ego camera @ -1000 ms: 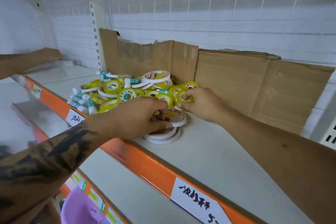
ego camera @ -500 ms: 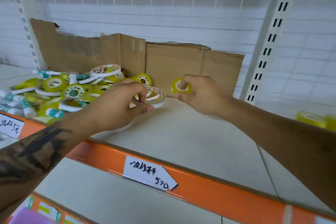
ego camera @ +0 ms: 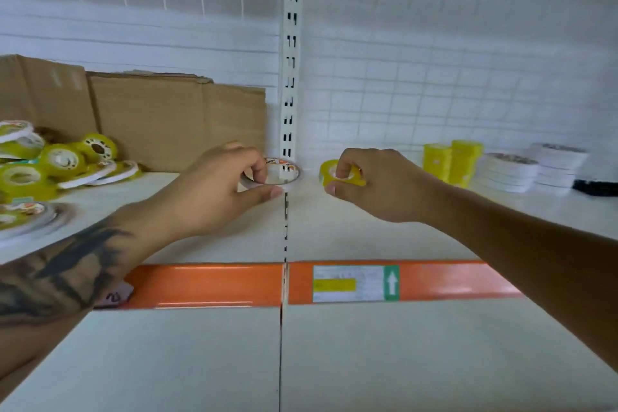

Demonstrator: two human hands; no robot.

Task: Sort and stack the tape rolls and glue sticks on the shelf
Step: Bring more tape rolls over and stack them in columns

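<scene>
tape rolls: left grip (ego camera: 214, 191) pinches white roll (ego camera: 279, 174), right grip (ego camera: 371, 184) yellow roll (ego camera: 329, 172), above bare shelf (ego camera: 334, 231).

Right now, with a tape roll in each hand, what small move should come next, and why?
Probably carry the right hand with its small yellow tape roll further right and set it by the stacked yellow rolls. Sorted stacks already stand there, with the flat white rolls piled beside them. The left hand pinches a wide white-rimmed roll that could follow.
</scene>
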